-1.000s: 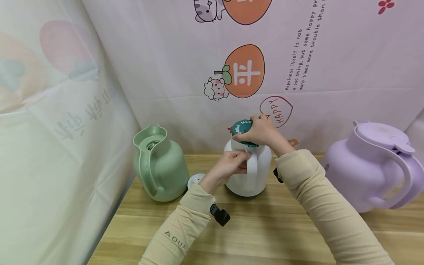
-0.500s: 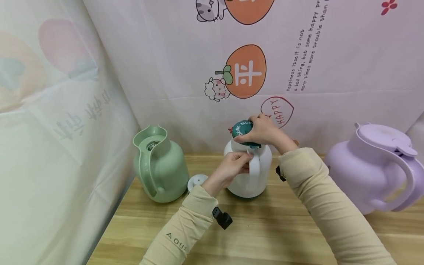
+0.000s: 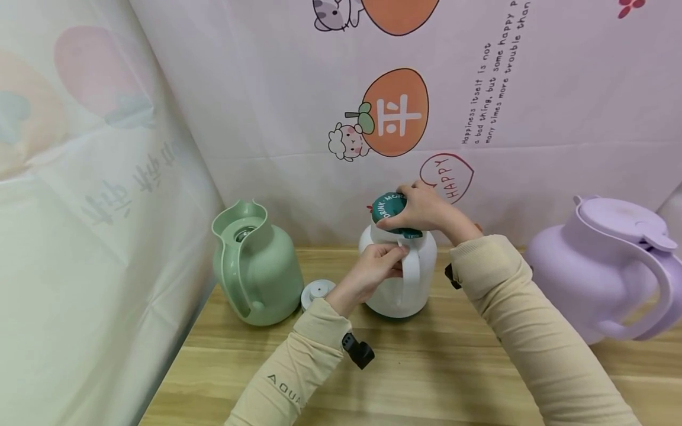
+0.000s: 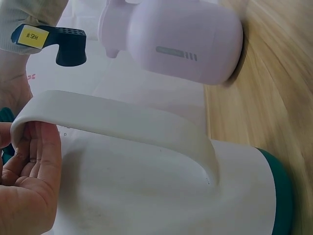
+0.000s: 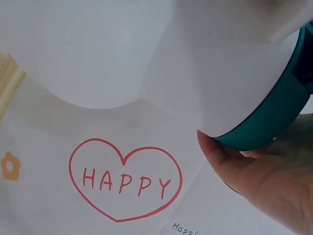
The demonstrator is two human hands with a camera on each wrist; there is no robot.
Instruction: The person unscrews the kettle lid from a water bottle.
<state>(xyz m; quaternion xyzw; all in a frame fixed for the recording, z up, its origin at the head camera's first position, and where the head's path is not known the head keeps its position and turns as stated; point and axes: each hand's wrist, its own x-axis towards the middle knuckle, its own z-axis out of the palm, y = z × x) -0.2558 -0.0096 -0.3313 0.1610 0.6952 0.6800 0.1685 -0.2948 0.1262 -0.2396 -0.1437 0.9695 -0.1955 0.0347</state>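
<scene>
A white vacuum jug (image 3: 382,300) with a dark green base stands upright on the table. At its mouth sits a green lid (image 3: 385,207) with white lettering. My right hand (image 3: 426,210) grips this lid from the right, thumb in front and fingers behind; in the right wrist view the fingertips lie against the rim of the lid (image 5: 264,122). Lower down, my left hand (image 3: 369,272) holds the upper end of the jug's handle. The left wrist view shows its curled fingers (image 4: 49,152) passing under the handle (image 4: 112,117).
A green jug (image 3: 272,272), its stopper visible inside the mouth, stands to the left. Beside it lies a round white stopper (image 3: 318,290), partly behind my left wrist. On the right stands a lilac jug (image 3: 570,278) with its lid on. A printed cloth (image 3: 288,118) hangs behind.
The head view has shifted very slightly. Both hands keep the same holds on the lid and the handle, and the jugs stay where they were.
</scene>
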